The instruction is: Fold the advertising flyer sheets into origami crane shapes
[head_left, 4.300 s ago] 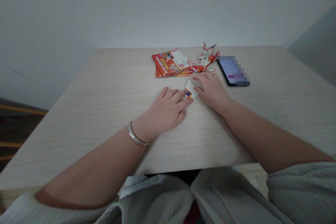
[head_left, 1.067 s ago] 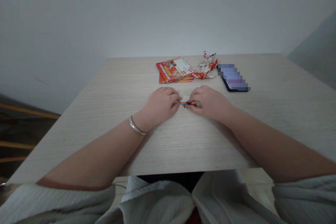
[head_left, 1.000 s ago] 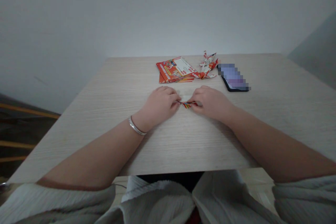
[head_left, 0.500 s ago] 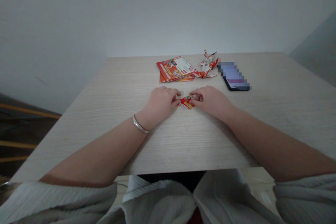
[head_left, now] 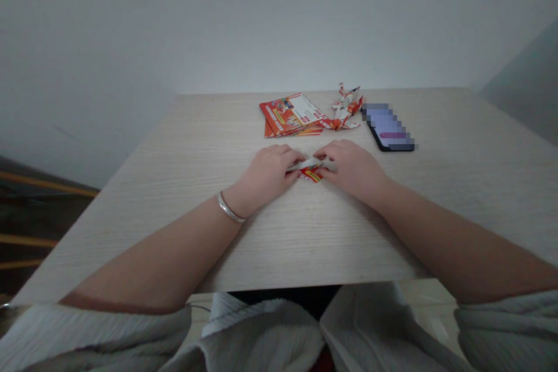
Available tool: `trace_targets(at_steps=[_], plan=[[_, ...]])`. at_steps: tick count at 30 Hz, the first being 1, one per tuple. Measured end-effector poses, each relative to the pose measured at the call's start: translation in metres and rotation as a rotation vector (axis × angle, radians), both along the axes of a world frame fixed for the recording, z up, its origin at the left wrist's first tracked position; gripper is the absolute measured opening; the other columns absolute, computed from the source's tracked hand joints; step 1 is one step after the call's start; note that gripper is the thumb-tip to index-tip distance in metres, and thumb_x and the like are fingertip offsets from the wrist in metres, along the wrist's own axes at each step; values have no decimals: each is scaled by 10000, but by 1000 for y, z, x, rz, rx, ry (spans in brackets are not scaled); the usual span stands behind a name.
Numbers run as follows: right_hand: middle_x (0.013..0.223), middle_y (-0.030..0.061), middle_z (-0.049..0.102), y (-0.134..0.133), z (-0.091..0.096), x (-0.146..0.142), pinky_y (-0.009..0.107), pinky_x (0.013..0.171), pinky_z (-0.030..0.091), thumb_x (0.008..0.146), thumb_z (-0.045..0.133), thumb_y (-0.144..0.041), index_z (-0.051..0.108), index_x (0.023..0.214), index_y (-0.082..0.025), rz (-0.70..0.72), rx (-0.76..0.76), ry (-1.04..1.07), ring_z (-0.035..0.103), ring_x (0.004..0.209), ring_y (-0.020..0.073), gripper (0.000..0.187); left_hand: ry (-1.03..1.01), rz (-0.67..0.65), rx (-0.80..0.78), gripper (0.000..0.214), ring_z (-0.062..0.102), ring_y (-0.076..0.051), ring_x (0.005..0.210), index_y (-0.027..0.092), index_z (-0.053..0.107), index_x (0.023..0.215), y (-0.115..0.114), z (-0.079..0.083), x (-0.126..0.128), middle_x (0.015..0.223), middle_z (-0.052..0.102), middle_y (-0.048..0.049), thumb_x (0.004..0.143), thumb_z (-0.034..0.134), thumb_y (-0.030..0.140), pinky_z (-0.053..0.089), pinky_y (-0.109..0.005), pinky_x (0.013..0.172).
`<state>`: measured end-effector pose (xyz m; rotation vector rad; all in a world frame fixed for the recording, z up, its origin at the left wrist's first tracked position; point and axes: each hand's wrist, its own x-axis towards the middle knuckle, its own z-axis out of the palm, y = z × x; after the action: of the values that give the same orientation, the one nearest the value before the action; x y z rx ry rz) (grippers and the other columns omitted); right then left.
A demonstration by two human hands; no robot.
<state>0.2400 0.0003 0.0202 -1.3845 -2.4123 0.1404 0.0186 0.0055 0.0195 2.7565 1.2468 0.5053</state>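
A small folded piece of printed paper [head_left: 311, 174], red and yellow with a pale flap along its far side, lies on the table between my hands. My left hand [head_left: 274, 170] pinches its left end between thumb and fingers. At the opposite end, my right hand [head_left: 352, 170] grips the paper the same way. The fingertips partly cover both ends. Wrist and forearm of each side rest close to the tabletop, and a silver bracelet [head_left: 229, 207] circles my left wrist.
Beyond my hands lies a stack of red and white printed sheets [head_left: 290, 116]. Several folded paper shapes [head_left: 346, 109] sit against its right side. A phone [head_left: 389, 128] with a blurred screen lies farther right on the pale wooden table [head_left: 174, 151]. A wall [head_left: 279, 23] stands behind.
The pale flap on the paper's far side has come up into view between my fingers. Both hands have shifted slightly, still holding the paper; the stack and phone stay put.
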Motion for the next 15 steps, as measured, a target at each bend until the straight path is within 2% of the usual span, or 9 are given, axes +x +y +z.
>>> trace_targets(at_steps=[4,7,13,15], plan=[[952,67,735,-1,0,-2,331,774,467,848,691,-205,679,1005,-186,-32,-33,54,649,879,220,159,-32,-75,19,224,650,-246,1003,143,697,1129,1,-4,0,1083,712,-108,958,612,261,521,-381,902],[903,58,733,-2,0,-3,311,691,435,860,648,-196,657,997,-192,-39,-83,33,646,800,207,137,-6,-105,28,210,645,-247,999,149,704,1116,1,-4,0,1051,720,-97,969,604,262,517,-387,915],[1117,98,754,-6,2,-6,361,860,466,920,621,-255,682,1138,-201,57,-24,-62,669,1044,266,233,73,-77,24,199,651,-256,993,141,699,1101,0,-1,2,1031,724,-105,964,571,208,516,-392,905],[1104,93,756,-7,3,-6,355,832,463,948,599,-281,676,1152,-210,48,-9,-99,674,1031,265,229,58,-35,3,183,658,-247,949,146,679,1088,-1,-1,2,1000,720,-98,956,576,219,522,-376,859]])
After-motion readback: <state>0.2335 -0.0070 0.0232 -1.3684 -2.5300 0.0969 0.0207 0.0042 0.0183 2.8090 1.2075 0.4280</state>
